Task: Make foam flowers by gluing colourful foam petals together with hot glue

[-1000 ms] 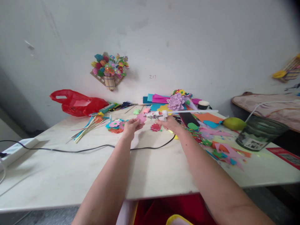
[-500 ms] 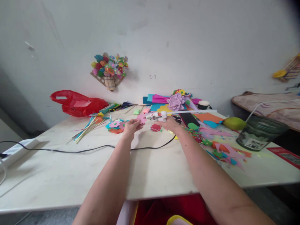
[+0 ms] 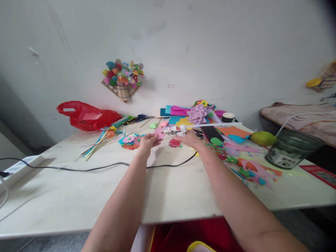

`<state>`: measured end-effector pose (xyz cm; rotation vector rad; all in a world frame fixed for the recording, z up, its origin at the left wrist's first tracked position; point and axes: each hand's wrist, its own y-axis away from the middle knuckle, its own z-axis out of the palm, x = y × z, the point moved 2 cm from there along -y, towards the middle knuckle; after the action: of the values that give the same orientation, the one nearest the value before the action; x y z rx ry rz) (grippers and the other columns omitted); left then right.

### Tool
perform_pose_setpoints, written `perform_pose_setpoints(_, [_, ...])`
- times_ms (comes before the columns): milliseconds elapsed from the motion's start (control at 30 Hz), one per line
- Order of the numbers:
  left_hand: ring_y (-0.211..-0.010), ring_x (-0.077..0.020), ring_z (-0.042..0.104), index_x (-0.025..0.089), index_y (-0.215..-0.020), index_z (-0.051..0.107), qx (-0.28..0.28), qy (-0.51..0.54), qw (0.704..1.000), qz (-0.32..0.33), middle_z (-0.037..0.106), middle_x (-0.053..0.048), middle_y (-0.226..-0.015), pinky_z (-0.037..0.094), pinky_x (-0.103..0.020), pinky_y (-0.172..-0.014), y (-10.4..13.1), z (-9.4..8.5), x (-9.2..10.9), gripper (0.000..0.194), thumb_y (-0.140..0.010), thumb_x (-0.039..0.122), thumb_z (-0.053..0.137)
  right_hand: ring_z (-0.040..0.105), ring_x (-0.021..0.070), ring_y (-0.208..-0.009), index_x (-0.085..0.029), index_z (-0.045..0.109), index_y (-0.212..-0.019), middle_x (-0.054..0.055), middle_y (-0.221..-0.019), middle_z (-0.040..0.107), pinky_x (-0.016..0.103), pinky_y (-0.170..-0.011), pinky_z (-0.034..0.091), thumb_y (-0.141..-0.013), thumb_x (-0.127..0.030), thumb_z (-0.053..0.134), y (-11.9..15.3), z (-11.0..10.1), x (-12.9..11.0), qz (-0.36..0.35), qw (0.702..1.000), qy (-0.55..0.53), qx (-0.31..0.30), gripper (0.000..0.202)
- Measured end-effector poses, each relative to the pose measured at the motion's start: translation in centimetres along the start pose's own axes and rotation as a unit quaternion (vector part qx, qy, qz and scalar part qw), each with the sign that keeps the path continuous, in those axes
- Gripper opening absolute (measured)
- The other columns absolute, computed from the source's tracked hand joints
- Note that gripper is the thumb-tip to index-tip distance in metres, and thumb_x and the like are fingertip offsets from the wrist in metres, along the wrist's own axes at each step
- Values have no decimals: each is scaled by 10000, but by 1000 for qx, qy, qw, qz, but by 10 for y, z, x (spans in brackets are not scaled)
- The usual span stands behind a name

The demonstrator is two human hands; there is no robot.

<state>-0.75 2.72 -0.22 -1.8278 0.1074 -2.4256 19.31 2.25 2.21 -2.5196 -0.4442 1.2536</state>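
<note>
Right hand (image 3: 190,138) is gripping a white glue gun (image 3: 175,130), whose nozzle is pointing toward the left hand (image 3: 147,141). Left fingers are pinching a pink foam flower (image 3: 159,132) just beyond them. A red foam flower (image 3: 174,142) is lying between both hands, with the black cord (image 3: 105,166) trailing nearer the body.

Worktop (image 3: 168,189): pale, white-topped, set against the wall. Lying on it: red plastic bag (image 3: 88,115) at far left; bundle of coloured sticks (image 3: 101,140); black cable (image 3: 105,167) crossing the middle; white power strip (image 3: 19,166) at left edge; foam flower cut-outs (image 3: 130,140); stacked coloured foam sheets (image 3: 178,112); foam scraps (image 3: 246,161) at right; dark glass jar (image 3: 291,148); green fruit (image 3: 262,138).
</note>
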Motion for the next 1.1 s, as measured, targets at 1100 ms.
perform_pose_setpoints(1100, [-645, -175, 656, 102, -673, 557, -2, 3, 1000, -2, 635, -60, -618, 525, -248, -598, -1, 0, -1, 187, -623, 210, 702, 625, 205, -823, -149, 661, -858, 85, -866, 686, 253, -677, 448, -661, -348, 638, 0, -1, -6, -3, 997, 80, -1, 280])
